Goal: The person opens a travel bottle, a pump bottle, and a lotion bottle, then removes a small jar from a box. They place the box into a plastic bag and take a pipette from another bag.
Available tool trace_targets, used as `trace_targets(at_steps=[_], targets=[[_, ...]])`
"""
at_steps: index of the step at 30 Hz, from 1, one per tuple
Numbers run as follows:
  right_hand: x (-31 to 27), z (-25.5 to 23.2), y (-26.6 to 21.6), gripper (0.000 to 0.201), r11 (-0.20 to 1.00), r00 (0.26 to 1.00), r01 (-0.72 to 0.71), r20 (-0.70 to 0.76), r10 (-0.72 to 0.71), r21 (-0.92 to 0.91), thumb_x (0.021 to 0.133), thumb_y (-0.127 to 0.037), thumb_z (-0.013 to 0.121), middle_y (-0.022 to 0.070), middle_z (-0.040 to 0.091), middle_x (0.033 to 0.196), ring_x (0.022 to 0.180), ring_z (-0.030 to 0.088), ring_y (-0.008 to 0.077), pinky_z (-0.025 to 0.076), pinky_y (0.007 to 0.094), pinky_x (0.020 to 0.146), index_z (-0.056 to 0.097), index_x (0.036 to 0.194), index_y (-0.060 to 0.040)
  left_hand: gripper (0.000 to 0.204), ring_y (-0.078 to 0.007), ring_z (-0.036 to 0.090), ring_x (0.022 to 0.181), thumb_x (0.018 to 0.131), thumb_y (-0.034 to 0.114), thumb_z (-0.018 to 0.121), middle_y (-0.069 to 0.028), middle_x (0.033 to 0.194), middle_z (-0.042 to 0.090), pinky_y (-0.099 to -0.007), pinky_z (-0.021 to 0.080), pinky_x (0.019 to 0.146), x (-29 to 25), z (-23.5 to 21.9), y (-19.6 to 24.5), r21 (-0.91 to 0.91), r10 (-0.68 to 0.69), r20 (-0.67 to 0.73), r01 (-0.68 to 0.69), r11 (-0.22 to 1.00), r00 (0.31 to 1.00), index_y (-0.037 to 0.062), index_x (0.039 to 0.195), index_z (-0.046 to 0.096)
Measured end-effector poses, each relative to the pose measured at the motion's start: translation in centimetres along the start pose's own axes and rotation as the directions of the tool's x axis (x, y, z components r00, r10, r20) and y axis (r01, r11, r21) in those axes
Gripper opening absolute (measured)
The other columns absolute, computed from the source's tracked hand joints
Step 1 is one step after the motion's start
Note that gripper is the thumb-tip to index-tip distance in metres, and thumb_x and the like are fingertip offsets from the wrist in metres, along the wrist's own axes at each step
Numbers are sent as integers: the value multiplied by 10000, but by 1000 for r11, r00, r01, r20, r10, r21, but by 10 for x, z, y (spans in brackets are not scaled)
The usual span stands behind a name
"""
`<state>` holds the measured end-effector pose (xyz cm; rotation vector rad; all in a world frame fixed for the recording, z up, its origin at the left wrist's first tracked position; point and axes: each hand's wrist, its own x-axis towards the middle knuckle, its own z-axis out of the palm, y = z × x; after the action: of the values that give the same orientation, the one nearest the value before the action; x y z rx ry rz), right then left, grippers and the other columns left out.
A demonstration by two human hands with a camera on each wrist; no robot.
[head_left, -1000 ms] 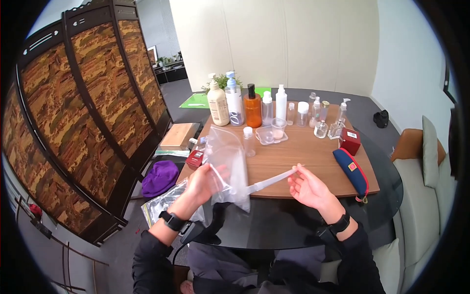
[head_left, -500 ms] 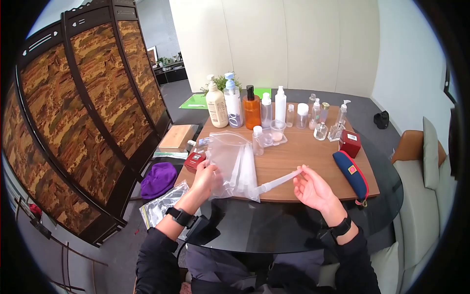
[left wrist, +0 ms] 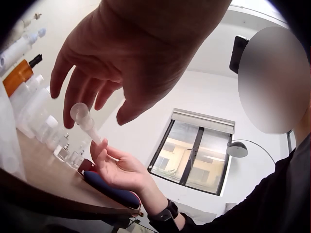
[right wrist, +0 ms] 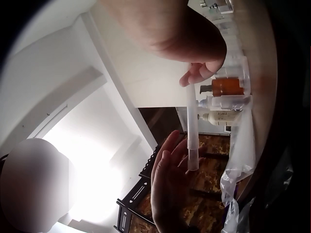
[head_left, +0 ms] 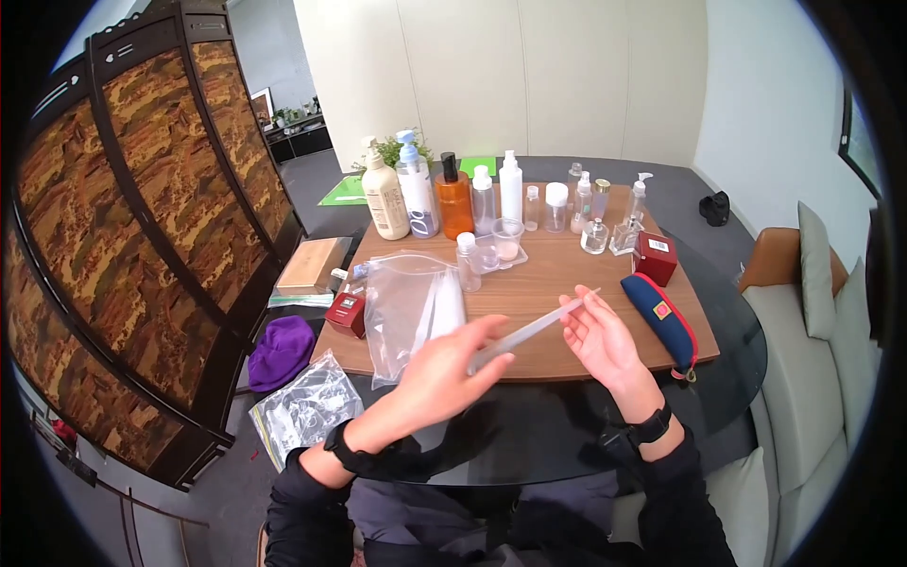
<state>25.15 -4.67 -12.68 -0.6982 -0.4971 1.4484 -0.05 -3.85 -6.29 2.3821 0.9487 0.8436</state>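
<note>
My right hand [head_left: 607, 348] pinches one end of a slim translucent plastic tube [head_left: 531, 331] between thumb and fingertips. The tube slants down to the left above the front of the wooden board. Around its lower end my left hand [head_left: 442, 374] reaches with thumb and fingers spread apart. In the left wrist view a gap shows between that thumb and the tube's round end [left wrist: 79, 112]. A wider sleeve and a clearer end section show on the tube [right wrist: 193, 128] in the right wrist view. Behind the left hand lies a clear zip bag [head_left: 392, 302] with more pale tubes inside.
A small clear bottle [head_left: 469, 265] stands by the bag, near a clear plastic tray [head_left: 515, 260]. Pump bottles, an orange bottle [head_left: 453, 203] and several small bottles line the back. Right are a red box [head_left: 654, 258] and blue pouch [head_left: 658, 317]; left, another red box [head_left: 347, 315].
My left hand has let go of the zip bag, which now lies flat on the board, and has moved right to the tube's lower end. My right hand keeps its pinch.
</note>
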Motion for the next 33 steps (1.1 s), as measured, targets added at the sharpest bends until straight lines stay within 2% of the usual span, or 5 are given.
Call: trace_targets(at_steps=[5, 9, 12, 20, 33], targets=[[3, -6, -10, 242, 983, 986, 167, -27, -166, 72, 972, -252, 535, 109, 607, 1172, 904, 626, 158, 509, 292, 779, 504, 1177, -128, 267, -157, 610, 688, 891, 162, 635, -98, 868, 673, -302, 487, 649, 31, 17, -8, -91, -63, 5, 63, 994, 998, 43, 1130, 640], [-10, 14, -21, 235, 938, 936, 347, -53, -348, -13, 988, -265, 503, 127, 615, 1134, 838, 641, 165, 521, 275, 721, 496, 1161, -107, 249, -149, 601, 701, 887, 159, 642, -99, 874, 675, -307, 481, 660, 48, 11, -4, -197, -82, -69, 67, 978, 994, 29, 1099, 651], [-13, 17, -16, 255, 895, 904, 427, 66, -422, -126, 1001, -300, 470, 114, 629, 1014, 742, 635, 154, 521, 264, 641, 521, 1104, -72, 242, -174, 603, 741, 889, 167, 643, -103, 892, 674, -310, 480, 679, 53, 14, 2, -160, 117, -86, -129, 979, 989, 23, 1083, 655], [-10, 9, -16, 447, 936, 957, 278, 146, -250, -216, 1011, -379, 406, 68, 572, 695, 576, 566, 131, 484, 266, 531, 600, 910, 11, 261, -215, 593, 677, 897, 225, 639, -125, 783, 626, -329, 469, 626, 58, 17, 13, -54, 60, 79, -56, 997, 995, 18, 1055, 654], [-18, 12, -19, 322, 946, 932, 304, 239, -272, -109, 958, -332, 406, 110, 548, 660, 543, 514, 184, 436, 303, 501, 489, 874, -33, 358, -209, 489, 484, 915, 330, 619, -93, 539, 500, -348, 399, 498, 47, 9, 25, 17, 54, 149, -58, 998, 987, 25, 726, 607]])
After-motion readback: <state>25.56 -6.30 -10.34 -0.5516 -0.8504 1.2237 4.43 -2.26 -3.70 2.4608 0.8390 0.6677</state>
